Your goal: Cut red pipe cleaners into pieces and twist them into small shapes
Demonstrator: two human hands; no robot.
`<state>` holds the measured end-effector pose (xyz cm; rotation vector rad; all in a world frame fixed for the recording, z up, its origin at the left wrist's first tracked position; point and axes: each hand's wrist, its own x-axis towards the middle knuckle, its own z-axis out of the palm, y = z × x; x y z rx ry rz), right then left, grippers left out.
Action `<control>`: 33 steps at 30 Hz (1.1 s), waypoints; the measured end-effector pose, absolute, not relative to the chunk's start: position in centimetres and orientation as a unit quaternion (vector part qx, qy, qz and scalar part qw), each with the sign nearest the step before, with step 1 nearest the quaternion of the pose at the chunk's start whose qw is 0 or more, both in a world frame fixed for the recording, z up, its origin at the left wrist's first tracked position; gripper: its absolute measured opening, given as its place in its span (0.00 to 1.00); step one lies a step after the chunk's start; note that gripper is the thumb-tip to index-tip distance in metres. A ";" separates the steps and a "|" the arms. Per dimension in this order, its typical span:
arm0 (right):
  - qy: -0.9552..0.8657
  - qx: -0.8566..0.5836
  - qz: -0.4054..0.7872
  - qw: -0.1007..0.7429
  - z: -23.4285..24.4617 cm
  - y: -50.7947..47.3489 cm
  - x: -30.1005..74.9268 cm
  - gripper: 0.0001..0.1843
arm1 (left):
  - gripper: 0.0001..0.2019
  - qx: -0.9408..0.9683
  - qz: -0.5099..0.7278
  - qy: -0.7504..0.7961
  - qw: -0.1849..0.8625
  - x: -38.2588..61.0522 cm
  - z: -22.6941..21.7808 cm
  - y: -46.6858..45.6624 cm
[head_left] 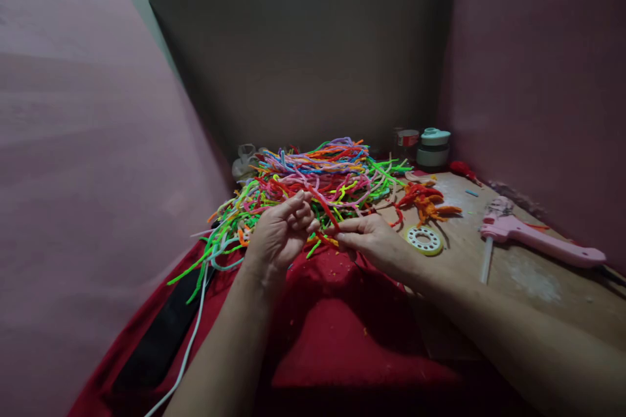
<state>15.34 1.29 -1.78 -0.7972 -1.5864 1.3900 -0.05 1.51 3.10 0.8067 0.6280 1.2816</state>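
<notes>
A red pipe cleaner (pixel 325 206) slants between my two hands, in front of a large heap of pipe cleaners (pixel 313 166) in many colours. My left hand (pixel 282 229) is closed, its thumb and forefinger pinching the upper end of the red stem, with the other fingers curled in. Lower down, my right hand (pixel 369 239) pinches the same stem between thumb and fingertips. Just right of that hand lie a roll of tape (pixel 424 240) with a white core and some fuzzy red and orange shaped pieces (pixel 430 202).
A pink hot glue gun (pixel 542 238) with a glue stick lies on the brown board (pixel 518 293) at right. A lidded container (pixel 433 148) stands at the back. A black flat object (pixel 161 332) and a white cable (pixel 188 345) lie on the red cloth (pixel 337 345) at left.
</notes>
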 end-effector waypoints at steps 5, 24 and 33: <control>-0.661 -0.343 0.544 0.387 -2.2 1.5 15.4 0.09 | 0.05 0.383 0.557 0.274 0.684 -0.9 1.8 2.2; -0.577 -0.296 0.704 0.291 -1.7 0.7 15.4 0.12 | 0.13 0.534 0.683 0.424 0.261 -0.1 1.4 0.9; -0.473 -0.265 0.771 0.336 -1.4 0.9 15.8 0.11 | 0.13 0.502 0.470 0.335 0.644 -0.2 0.5 0.6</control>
